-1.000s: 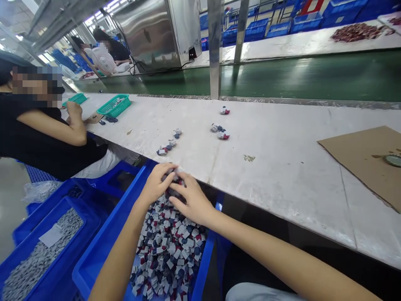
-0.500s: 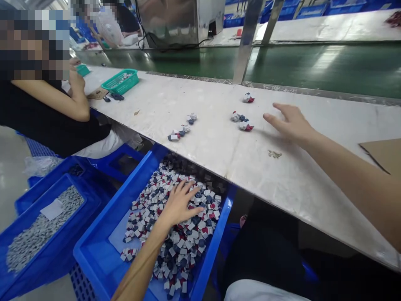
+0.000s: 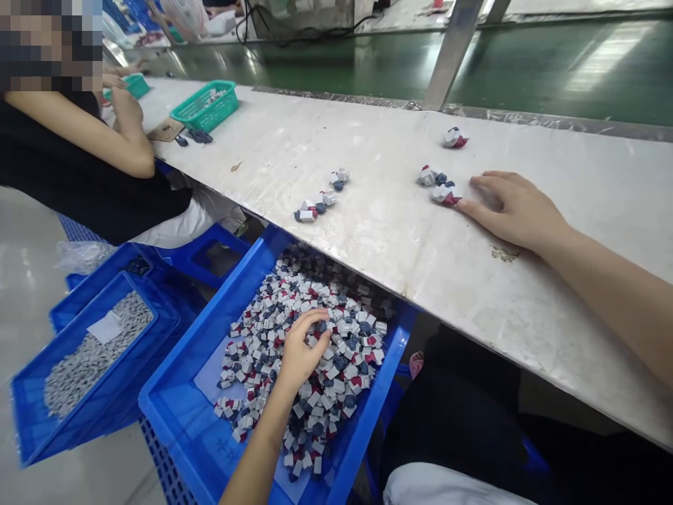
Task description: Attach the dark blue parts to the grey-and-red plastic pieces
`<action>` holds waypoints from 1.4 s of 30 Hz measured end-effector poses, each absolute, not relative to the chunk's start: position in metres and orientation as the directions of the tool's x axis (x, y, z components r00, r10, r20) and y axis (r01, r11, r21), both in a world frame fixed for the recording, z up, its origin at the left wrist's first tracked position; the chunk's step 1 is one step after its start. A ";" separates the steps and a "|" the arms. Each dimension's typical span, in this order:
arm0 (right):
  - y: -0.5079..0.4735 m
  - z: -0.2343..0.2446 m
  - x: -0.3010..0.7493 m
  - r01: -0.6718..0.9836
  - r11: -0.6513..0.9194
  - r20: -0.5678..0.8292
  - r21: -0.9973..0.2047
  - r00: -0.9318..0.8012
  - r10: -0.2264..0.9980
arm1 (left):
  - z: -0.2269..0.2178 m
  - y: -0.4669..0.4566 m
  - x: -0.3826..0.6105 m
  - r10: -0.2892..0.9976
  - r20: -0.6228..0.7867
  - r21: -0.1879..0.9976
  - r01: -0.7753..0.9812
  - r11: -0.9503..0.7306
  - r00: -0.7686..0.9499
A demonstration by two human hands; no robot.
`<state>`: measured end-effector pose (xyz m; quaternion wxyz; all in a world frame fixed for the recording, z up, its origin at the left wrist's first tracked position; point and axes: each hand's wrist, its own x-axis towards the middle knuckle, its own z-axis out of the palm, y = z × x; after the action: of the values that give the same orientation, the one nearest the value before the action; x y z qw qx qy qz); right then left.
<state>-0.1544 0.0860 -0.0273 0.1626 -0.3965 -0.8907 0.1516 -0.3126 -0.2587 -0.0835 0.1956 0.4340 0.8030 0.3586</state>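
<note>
My left hand (image 3: 303,351) is over a heap of small white, dark blue and red plastic pieces (image 3: 350,344) in a blue bin (image 3: 173,393). Its thumb and fingers are curled around a small plastic piece (image 3: 322,327), partly hidden by them. On the white table (image 3: 378,224), my right hand (image 3: 518,210) rests with thumb and fingers apart. Its thumb tip is at a white-and-red piece (image 3: 446,195), seemingly touching it. Another white-and-red piece (image 3: 455,138) lies farther back. A short row of pieces (image 3: 317,205) lies nearer the bin.
Green baskets (image 3: 205,106) stand on the table at the left, near a seated co-worker (image 3: 78,168). A blue bin of grey pieces (image 3: 99,358) is on the left. Behind the table runs a green conveyor belt (image 3: 552,70) with a metal post (image 3: 452,56).
My left hand has gone from spread fingers to a curled grip over the heap. My right hand has lowered toward the pieces on the table. The view has shifted somewhat.
</note>
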 end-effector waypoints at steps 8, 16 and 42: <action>0.092 -0.020 -0.227 0.427 0.668 0.137 -0.609 -0.773 0.619 | -0.083 -0.308 -0.305 0.846 -0.046 0.566 0.683 0.461 -0.532; 0.061 -0.018 -0.292 0.053 0.756 0.223 -0.652 -0.940 0.259 | -0.094 -0.380 -0.295 0.688 0.044 0.385 0.648 0.658 -0.725; 0.001 0.012 -0.268 -0.005 0.855 0.391 -0.518 -0.891 0.231 | -0.011 -0.072 -0.470 0.915 0.365 0.308 0.950 0.056 -0.172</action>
<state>-0.2678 0.0014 0.0123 0.2256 -0.0603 -0.9364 0.2620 -0.4704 -0.0721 -0.0106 -0.0359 0.6423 0.7258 0.2438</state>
